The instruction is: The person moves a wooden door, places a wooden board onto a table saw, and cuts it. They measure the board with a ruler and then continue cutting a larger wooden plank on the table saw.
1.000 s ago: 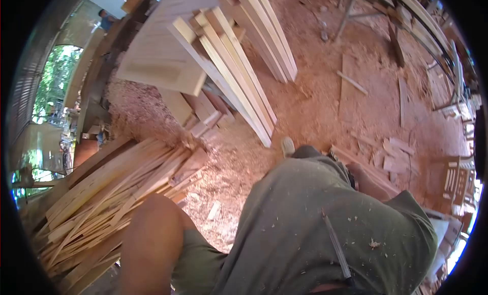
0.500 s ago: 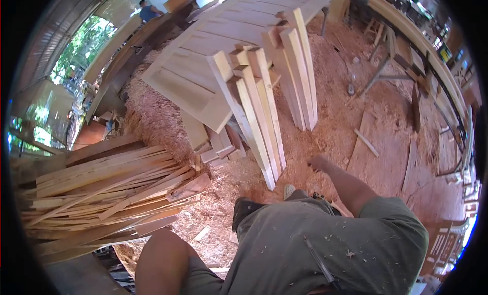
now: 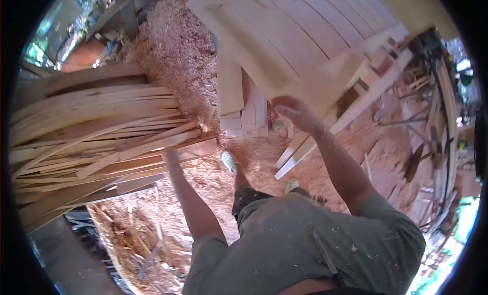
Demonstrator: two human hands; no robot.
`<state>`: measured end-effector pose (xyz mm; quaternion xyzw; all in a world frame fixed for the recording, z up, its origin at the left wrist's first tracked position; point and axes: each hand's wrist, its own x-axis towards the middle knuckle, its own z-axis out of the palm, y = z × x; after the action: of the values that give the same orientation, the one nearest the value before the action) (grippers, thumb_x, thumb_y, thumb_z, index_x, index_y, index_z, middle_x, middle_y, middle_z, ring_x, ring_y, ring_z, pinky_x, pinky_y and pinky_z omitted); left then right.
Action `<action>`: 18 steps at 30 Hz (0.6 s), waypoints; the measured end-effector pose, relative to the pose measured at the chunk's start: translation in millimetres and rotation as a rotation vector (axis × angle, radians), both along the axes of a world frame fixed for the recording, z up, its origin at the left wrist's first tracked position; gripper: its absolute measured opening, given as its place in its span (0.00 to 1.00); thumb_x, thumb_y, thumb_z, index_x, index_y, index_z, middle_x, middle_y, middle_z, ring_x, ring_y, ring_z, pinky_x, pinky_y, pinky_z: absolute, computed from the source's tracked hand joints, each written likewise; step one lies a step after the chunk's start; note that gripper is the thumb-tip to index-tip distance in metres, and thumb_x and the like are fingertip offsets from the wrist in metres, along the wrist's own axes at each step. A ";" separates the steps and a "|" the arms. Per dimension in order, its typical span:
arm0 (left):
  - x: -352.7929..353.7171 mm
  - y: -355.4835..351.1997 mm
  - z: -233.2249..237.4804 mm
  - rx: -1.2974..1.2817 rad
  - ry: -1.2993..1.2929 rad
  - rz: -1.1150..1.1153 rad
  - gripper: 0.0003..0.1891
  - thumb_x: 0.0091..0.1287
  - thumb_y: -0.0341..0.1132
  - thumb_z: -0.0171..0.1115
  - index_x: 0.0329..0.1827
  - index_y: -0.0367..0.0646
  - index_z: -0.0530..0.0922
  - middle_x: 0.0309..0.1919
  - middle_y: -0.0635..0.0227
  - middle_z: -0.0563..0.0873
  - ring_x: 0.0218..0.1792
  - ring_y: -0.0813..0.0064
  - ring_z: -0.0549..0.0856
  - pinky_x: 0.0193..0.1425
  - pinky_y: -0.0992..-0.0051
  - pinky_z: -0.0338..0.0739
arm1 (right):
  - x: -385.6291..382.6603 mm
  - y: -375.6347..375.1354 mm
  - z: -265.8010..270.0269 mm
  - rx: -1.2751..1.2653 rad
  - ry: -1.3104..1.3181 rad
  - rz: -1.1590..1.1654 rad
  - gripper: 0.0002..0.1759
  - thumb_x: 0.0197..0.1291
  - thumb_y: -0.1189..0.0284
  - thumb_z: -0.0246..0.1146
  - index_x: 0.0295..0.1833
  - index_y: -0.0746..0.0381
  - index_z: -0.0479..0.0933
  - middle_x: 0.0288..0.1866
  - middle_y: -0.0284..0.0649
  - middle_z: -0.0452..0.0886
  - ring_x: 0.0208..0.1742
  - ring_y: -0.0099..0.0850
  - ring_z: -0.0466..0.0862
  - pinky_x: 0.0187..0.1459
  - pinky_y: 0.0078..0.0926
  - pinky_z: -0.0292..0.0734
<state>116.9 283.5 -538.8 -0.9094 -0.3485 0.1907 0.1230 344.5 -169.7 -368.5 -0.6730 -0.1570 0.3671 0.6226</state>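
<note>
My right hand (image 3: 294,113) is raised in front of the pale wooden panel door (image 3: 284,40), thumb and fingers loosely apart with nothing between them. Just beyond it, long squared wooden posts (image 3: 333,127) stand in a bundle, their upper ends overlapping the door in this view. My left hand (image 3: 172,156) hangs at the right-hand end of a stack of thin wooden strips (image 3: 122,135); motion blurs its fingers. Short wood offcuts (image 3: 254,114) are piled under the door's near corner.
Wood shavings (image 3: 178,51) cover the floor around my light clogs (image 3: 230,161). A dark plank (image 3: 415,161) lies at the right, near a long curved-looking bench (image 3: 447,117). A grey slab (image 3: 76,259) is at the lower left.
My view has swung down and to the left. The right hand has risen toward the door and posts, and my left hand has come into view beside the strips.
</note>
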 end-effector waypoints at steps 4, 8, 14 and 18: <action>38.5 -108.6 -96.3 -1.058 -0.245 0.220 0.40 0.63 0.61 0.64 0.62 0.29 0.76 0.54 0.46 0.84 0.56 0.49 0.83 0.60 0.56 0.77 | 121.4 70.6 -36.9 -0.635 -0.697 -0.239 0.32 0.66 0.59 0.65 0.69 0.65 0.69 0.67 0.53 0.74 0.67 0.45 0.74 0.65 0.42 0.71; 103.2 -141.4 -163.0 -1.556 -0.412 1.130 0.41 0.64 0.67 0.61 0.61 0.32 0.77 0.54 0.53 0.83 0.50 0.55 0.83 0.51 0.59 0.79 | 143.9 131.4 -77.0 -1.244 -0.993 -0.190 0.46 0.59 0.50 0.66 0.77 0.61 0.60 0.77 0.59 0.58 0.78 0.58 0.55 0.75 0.53 0.52; 230.9 -141.3 -306.9 -1.618 -0.754 2.002 0.46 0.60 0.80 0.46 0.65 0.48 0.73 0.60 0.63 0.77 0.56 0.62 0.75 0.68 0.51 0.61 | 144.3 122.4 -69.6 -1.185 -0.955 -0.152 0.52 0.53 0.50 0.70 0.78 0.63 0.59 0.78 0.62 0.55 0.80 0.57 0.52 0.76 0.56 0.46; 280.3 -148.2 -294.9 -1.690 -0.820 2.080 0.42 0.61 0.77 0.47 0.64 0.51 0.74 0.65 0.65 0.73 0.60 0.64 0.73 0.65 0.52 0.65 | 145.0 121.7 -69.4 -1.200 -0.955 -0.104 0.52 0.52 0.51 0.70 0.77 0.65 0.58 0.77 0.64 0.55 0.79 0.59 0.53 0.75 0.56 0.47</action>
<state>397.3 135.3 -833.7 -0.0264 -0.6461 0.0671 -0.7599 489.5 -47.9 -437.9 -0.9876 -0.1507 0.0290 0.0317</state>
